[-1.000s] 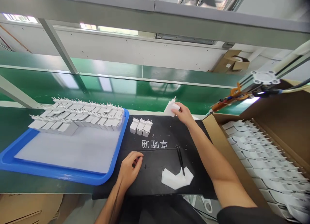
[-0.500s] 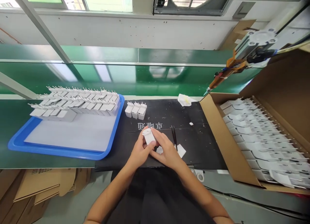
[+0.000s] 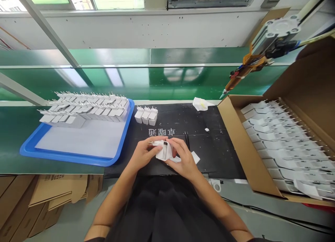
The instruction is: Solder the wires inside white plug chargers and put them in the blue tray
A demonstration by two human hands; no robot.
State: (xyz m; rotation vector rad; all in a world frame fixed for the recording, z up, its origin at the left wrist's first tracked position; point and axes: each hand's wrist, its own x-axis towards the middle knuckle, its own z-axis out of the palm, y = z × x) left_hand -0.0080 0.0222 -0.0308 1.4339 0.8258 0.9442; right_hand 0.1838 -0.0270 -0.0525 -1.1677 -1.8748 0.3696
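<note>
My left hand (image 3: 143,154) is closed around a white plug charger (image 3: 164,151), just above the black mat. Its metal pins point left, and an opening in the housing faces me with something dark inside. My right hand (image 3: 184,160) is closed on the charger's right side, fingertips near its upper edge. Black tweezers (image 3: 187,140) lie just beyond the right hand, partly hidden by it. A white pad (image 3: 195,157) shows beside and beneath that hand.
Three white chargers (image 3: 146,115) stand beyond my hands. A blue tray (image 3: 112,161) with rows of chargers lies left; a cardboard box (image 3: 242,158) with more stands right. An orange-brown dispenser-like tool (image 3: 235,80) hangs over the box's far corner. Crumpled tissue (image 3: 201,104) lies at the back.
The charger has been turned between my hands: its pins now point left and its opening shows. My left hand has shifted slightly left, and the view has moved a little.
</note>
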